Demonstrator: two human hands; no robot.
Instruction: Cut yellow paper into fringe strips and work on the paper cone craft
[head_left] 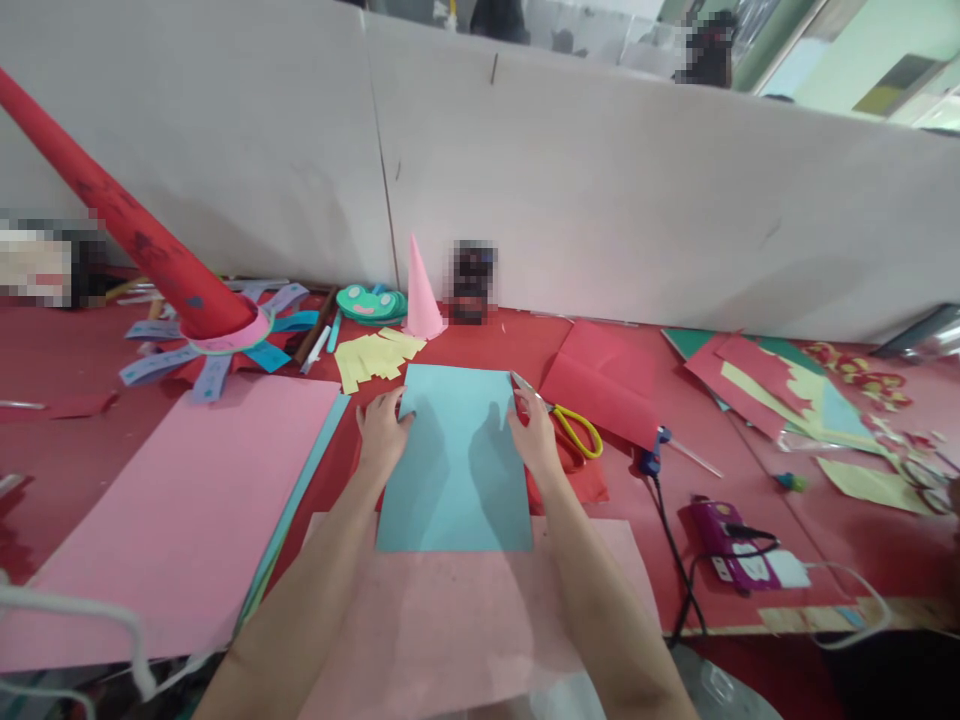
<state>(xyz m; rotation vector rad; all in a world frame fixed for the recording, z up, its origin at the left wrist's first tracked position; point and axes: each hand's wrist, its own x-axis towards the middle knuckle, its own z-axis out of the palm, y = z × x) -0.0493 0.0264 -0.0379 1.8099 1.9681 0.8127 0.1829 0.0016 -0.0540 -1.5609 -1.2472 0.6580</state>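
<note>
A light blue sheet of paper [454,470] lies in front of me on the red table [90,350], its near end over a pink sheet [450,620]. My left hand [381,435] rests on the blue sheet's left edge, fingers stretched out flat. My right hand [536,435] presses the right edge near the far corner, fingers extended. Neither hand grips anything. Yellow-handled scissors [576,430] lie just right of my right hand.
A large pink sheet [180,510] lies at left. A red cone with paper petals [195,300], yellow strips [371,358], a pink cone [421,290], folded red paper [607,385], a glue gun [654,452], a purple device [724,545] and scraps [810,400] lie about. A white partition [600,190] stands behind.
</note>
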